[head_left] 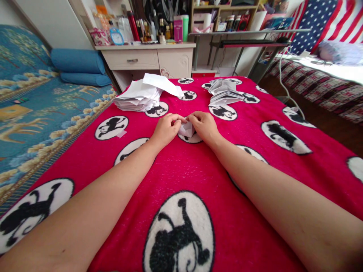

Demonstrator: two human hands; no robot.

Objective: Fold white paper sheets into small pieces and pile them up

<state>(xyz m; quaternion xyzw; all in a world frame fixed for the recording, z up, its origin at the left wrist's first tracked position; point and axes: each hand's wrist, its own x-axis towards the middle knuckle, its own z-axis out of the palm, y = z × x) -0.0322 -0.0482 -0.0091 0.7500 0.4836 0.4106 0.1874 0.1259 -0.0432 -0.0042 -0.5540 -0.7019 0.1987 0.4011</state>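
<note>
A small folded piece of white paper (186, 129) is held between my two hands, just above or on the red blanket (181, 172). My left hand (168, 127) pinches its left side with thumb and fingers. On the other side my right hand (203, 125) grips its upper right edge, fingertips close to those of the left. Part of the paper is hidden behind the fingers. Beyond my left hand lies a loose stack of white paper sheets (138, 96), the top one askew. Past my right hand sits a smaller pile of folded papers (224, 92).
A small paper scrap (121, 133) lies on the blanket to the left. At the far edge stands a white dresser (133, 56) crowded with bottles. A blue patterned sofa (36, 109) borders the left; a bed (312, 81) and a white cable (283, 85) are on the right.
</note>
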